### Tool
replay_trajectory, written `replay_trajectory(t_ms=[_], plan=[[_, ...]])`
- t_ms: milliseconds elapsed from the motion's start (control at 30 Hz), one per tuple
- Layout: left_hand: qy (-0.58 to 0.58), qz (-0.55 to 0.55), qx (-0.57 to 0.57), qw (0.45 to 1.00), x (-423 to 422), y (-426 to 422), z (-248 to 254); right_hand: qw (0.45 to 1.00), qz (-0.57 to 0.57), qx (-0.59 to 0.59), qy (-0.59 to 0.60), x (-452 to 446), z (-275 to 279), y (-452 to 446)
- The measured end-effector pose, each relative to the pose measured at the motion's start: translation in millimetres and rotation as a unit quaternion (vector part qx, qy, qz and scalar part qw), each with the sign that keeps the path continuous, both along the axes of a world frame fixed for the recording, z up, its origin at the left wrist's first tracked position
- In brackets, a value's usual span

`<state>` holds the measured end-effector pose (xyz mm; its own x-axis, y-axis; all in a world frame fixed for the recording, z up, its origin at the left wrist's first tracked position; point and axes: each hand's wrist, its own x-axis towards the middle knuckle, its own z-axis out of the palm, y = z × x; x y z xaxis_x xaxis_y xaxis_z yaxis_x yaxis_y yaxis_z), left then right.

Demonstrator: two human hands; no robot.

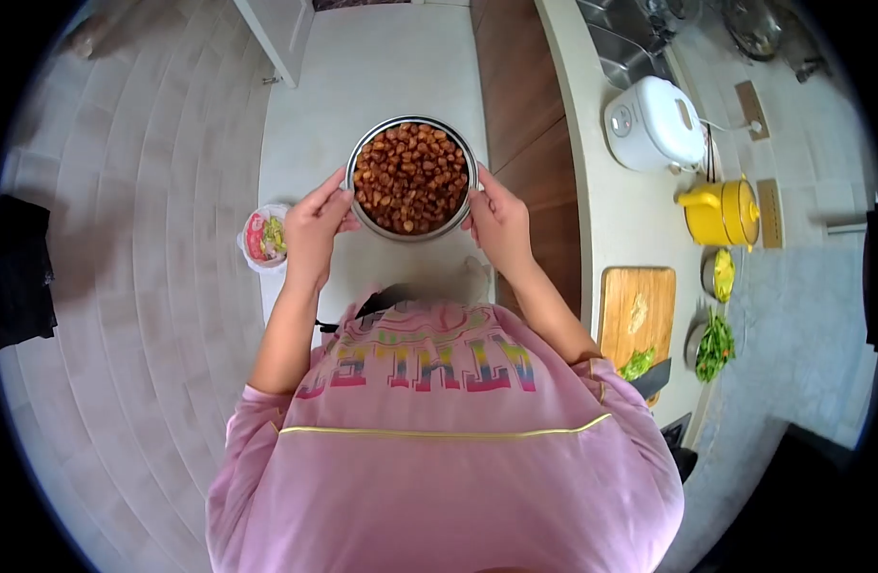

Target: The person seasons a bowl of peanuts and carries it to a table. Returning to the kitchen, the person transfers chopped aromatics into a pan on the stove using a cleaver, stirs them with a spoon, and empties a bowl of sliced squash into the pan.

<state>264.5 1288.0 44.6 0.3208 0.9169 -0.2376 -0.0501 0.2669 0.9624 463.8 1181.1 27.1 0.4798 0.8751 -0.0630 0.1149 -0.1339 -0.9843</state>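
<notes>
Held out in front of my body is a round steel bowl (402, 235) full of small glossy brown pieces (410, 177), perhaps nuts or dried fruit; I cannot tell which. My left hand (317, 222) grips the rim on the left side, thumb on top. On the opposite side my right hand (499, 220) pinches the rim in the same way. The bowl hangs above the pale floor, its contents facing up.
On the right, the counter (592, 215) carries a white rice cooker (654, 124), a yellow pot (721, 212), a wooden cutting board (638, 306) with a knife (653, 379), and bowls of greens (714, 349). A lined bin (264, 239) stands left. A door (272, 38) is ahead.
</notes>
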Motion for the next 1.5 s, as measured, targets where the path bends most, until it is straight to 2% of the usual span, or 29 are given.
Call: replay_trajectory(t_ms=[167,300,400,567,633,700,767,867,933,1033,1267,1467,1500], plan=[[-0.034,-0.005,-0.091,0.995,28,42,-42,0.998,0.032,-0.049,0.004,33,-5,50],[-0.020,0.015,-0.052,0.998,43,74,-30,0.999,0.007,-0.037,0.003,42,-3,84],[0.001,-0.016,0.009,1.000,46,109,-12,0.999,-0.015,0.040,-0.013,47,-11,112],[0.011,-0.037,-0.116,0.993,50,185,-47,0.994,0.001,-0.088,0.066,54,-26,178],[0.002,-0.051,-0.128,0.990,49,217,-58,0.988,-0.009,-0.126,0.089,50,-33,206],[-0.011,-0.058,-0.119,0.991,49,251,-59,0.990,-0.011,-0.116,0.077,49,-28,238],[-0.015,-0.055,-0.057,0.997,49,284,-49,0.993,-0.028,-0.089,0.070,48,-28,270],[0.004,-0.050,-0.012,0.999,55,318,-16,0.999,-0.038,0.030,0.017,49,-7,307],[-0.008,-0.052,-0.006,0.999,65,346,-10,0.999,-0.023,-0.021,0.020,59,-3,334],[-0.023,-0.055,-0.062,0.996,75,384,-38,0.997,-0.009,-0.065,0.049,75,-16,371],[-0.022,-0.011,-0.089,0.996,112,451,-69,0.996,0.006,-0.074,0.048,118,-50,456],[-0.037,0.041,-0.033,0.998,173,543,-39,0.999,0.032,-0.018,0.036,183,-18,562],[-0.048,0.061,-0.037,0.996,169,526,-44,0.998,0.052,-0.014,0.020,183,-23,556]])
